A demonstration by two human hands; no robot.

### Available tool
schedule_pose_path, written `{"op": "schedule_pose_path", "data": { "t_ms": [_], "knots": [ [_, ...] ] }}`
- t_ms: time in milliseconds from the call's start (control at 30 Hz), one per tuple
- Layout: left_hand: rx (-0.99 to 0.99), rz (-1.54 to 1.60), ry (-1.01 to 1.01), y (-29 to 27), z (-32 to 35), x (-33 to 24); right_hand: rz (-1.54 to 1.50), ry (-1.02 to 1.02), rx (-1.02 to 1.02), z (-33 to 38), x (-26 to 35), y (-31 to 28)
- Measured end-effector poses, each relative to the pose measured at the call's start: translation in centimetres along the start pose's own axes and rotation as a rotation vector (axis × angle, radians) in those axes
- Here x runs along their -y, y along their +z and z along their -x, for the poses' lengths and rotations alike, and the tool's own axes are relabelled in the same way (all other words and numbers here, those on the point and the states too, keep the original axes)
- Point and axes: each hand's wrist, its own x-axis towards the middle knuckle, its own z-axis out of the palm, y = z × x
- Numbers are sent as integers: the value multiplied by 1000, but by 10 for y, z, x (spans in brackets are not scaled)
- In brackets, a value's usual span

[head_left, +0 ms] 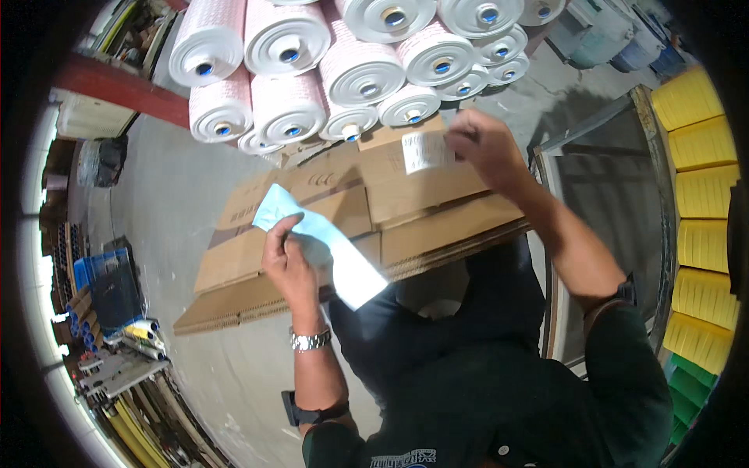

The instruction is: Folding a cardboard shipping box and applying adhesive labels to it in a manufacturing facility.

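Note:
My left hand [289, 261] pinches a long strip of label paper [343, 269], light blue at its upper end and white at its lower end. The strip hangs in front of a stack of flattened cardboard boxes [437, 191]. Over the far right part of the stack, my right hand [488, 144] is closed, with its fingers curled in. Its fingertips meet the right edge of a white printed label [425, 153], which is against the cardboard. Whether they grip that edge or only press on it, I cannot tell.
Large rolls of pinkish-white wrapped film [363, 74] are stacked beyond the cardboard. A dark-meshed frame [608, 195] stands at the right, beside yellow bins [706, 183] and green bins [690, 390]. Tubes and boards [133, 374] lie at the left, near a blue crate [105, 273].

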Motion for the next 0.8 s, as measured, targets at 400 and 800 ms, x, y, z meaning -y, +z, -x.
{"op": "schedule_pose_path", "data": {
  "t_ms": [400,800],
  "knots": [
    [798,-1098,419,37,-42,31,968,115,308,-177,-347,-52],
    [1099,-1271,274,55,-66,55,1476,-125,633,-196,-428,6]
  ]
}}
